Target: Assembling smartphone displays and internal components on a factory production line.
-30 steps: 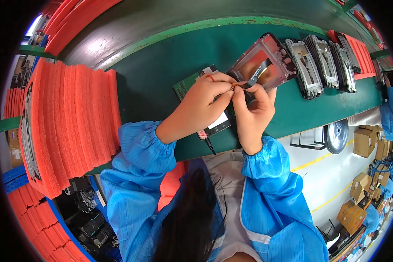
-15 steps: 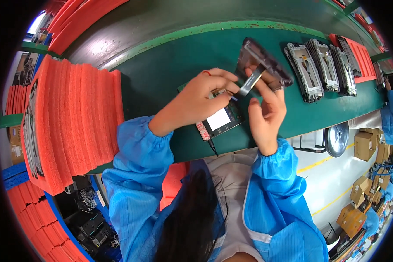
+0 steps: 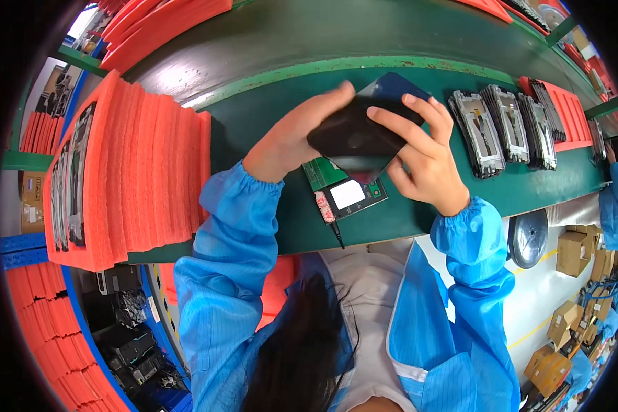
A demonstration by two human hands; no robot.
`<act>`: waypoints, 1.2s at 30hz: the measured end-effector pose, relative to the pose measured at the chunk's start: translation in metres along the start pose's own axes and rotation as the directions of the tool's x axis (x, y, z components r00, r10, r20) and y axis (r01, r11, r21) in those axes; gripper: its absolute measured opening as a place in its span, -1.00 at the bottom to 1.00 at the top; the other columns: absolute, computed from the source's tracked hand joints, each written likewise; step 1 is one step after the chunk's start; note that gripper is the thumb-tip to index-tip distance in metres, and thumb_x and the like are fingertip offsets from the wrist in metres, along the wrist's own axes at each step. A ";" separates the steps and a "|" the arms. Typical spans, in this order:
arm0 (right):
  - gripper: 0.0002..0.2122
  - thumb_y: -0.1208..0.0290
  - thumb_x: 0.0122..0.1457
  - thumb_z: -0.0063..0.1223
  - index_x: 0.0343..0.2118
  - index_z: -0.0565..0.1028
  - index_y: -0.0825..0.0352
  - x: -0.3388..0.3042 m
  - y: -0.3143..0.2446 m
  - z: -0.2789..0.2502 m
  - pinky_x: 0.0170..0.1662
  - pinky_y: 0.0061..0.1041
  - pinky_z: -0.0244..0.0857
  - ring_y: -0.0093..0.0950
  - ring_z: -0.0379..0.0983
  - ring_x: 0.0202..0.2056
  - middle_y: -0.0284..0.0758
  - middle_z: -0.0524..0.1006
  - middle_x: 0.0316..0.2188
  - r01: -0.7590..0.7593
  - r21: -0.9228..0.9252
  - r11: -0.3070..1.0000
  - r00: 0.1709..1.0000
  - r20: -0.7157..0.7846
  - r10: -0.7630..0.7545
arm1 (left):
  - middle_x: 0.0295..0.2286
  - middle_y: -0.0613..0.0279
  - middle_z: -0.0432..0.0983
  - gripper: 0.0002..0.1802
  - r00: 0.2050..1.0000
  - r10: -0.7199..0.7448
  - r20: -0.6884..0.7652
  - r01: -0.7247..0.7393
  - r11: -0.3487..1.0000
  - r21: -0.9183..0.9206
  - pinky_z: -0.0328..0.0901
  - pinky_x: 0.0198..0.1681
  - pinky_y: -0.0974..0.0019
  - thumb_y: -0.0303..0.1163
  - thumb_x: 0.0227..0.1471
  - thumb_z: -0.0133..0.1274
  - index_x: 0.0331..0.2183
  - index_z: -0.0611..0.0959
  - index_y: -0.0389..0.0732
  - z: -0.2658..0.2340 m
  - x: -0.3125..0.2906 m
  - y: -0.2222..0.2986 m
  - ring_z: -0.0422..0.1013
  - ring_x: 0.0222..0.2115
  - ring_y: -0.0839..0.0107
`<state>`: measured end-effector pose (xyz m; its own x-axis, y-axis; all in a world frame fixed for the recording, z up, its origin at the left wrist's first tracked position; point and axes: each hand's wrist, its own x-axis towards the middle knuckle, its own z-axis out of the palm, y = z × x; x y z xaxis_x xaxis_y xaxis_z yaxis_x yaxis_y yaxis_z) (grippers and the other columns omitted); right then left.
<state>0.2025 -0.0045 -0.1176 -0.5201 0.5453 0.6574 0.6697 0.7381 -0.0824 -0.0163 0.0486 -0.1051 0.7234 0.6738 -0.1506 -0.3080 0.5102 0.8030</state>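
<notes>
Above the bench, a glossy black phone screen assembly is tilted with its dark face up. My left hand grips its left edge, thumb along the top; its other fingers are hidden underneath. With fingertips on the dark face and the thumb near the lower edge, my right hand holds the right side. Below the screen lies a small test device with a green circuit board, a lit white display and red-and-white labels. A black cable runs from it toward the bench's front edge.
Red foam trays rise in a tall stack on the left, with phone frames in the outermost one. Stacked phone frames and a red foam tray occupy the right of the green bench. A round stool stands beyond its front edge.
The screen assembly has turned over, from its back with a ribbon cable showing to its glossy dark face. My left hand has moved from the ribbon cable to the screen's left edge.
</notes>
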 end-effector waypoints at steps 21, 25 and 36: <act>-0.52 0.34 -0.15 0.22 -0.04 0.50 0.16 -0.082 -0.059 0.002 0.22 -0.03 -0.04 0.07 -0.03 0.20 0.04 0.03 0.22 -0.374 0.117 0.920 0.906 0.256 0.336 | -0.11 0.21 0.47 -0.56 0.791 0.547 -0.275 -0.481 0.833 0.273 0.27 -0.05 0.43 -0.22 0.32 -0.33 0.03 0.42 -0.32 0.005 -0.010 -0.057 0.39 -0.13 0.52; -0.52 0.34 -0.16 0.23 -0.05 0.51 0.16 -0.082 -0.057 0.001 0.22 -0.04 -0.03 0.07 -0.01 0.19 0.03 0.05 0.21 -0.475 0.280 0.835 0.880 0.183 0.439 | -0.08 0.20 0.45 -0.55 0.786 0.557 -0.267 -0.490 0.826 0.279 0.24 -0.02 0.41 -0.22 0.32 -0.34 0.05 0.39 -0.33 0.006 -0.009 -0.058 0.37 -0.10 0.51; -0.50 0.36 -0.18 0.23 -0.04 0.52 0.15 -0.086 -0.059 0.006 0.21 -0.06 -0.01 0.05 0.01 0.18 0.01 0.07 0.20 -0.381 0.158 0.911 0.915 0.207 0.347 | -0.07 0.19 0.44 -0.54 0.789 0.555 -0.264 -0.501 0.829 0.247 0.25 -0.02 0.42 -0.20 0.33 -0.34 0.06 0.38 -0.33 0.003 -0.008 -0.060 0.38 -0.10 0.50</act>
<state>0.2046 -0.0924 -0.1735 -0.3532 0.8370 0.4179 0.7242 0.5274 -0.4442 -0.0013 0.0106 -0.1505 0.2363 0.9559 0.1746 -0.4657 -0.0463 0.8838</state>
